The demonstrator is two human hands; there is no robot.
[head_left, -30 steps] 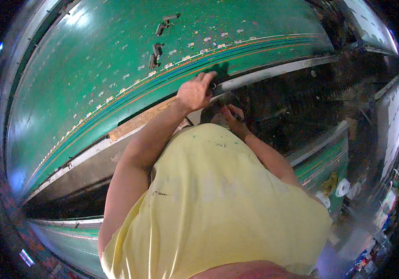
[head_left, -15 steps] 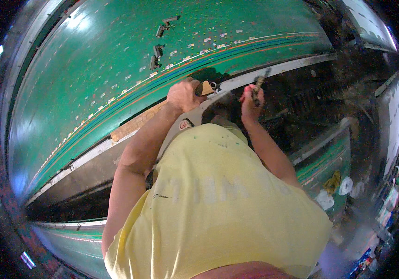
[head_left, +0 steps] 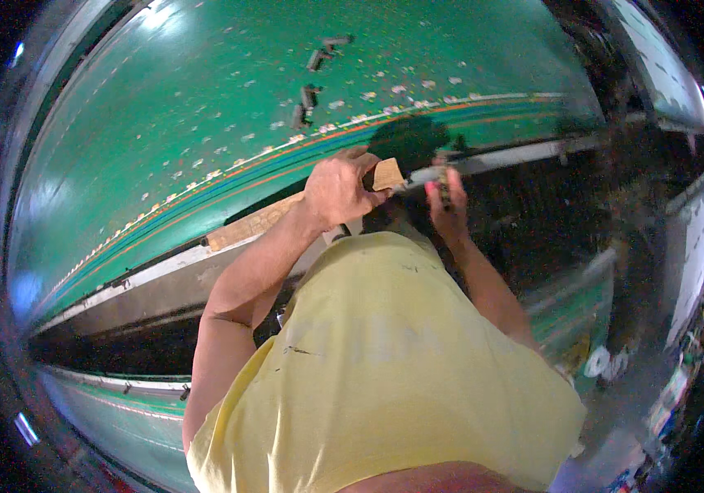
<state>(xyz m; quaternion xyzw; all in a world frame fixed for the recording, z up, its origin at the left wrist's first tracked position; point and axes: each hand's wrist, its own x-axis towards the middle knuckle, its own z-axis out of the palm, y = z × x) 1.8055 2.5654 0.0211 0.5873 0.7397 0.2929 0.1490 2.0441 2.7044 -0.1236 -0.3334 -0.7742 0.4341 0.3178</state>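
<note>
A long tan strip [head_left: 253, 223], wood-like in look, lies along the pale edge of the green table. My left hand [head_left: 340, 191] is wrapped over it, thumb and fingers closed near its right end [head_left: 387, 174], which sticks out past them. Just right of that end is my right hand [head_left: 449, 215], fingers closed round a slim dark-and-yellowish tool [head_left: 446, 187]. The tool stands roughly upright and is blurred, so its kind does not show. Whether its tip touches the strip or the table edge, I cannot tell.
The long green table [head_left: 204, 107] carries coloured lines, small scattered pale marks and several dark metal pieces [head_left: 309, 97]. A dark gap [head_left: 533, 197] runs along its near side. Another green table [head_left: 138, 411] lies at lower left. White rolls [head_left: 598, 361] sit at right.
My right hand has brought the tool lower and closer to the strip's end. My left hand keeps its grip on the strip. The whole view has shifted a little.
</note>
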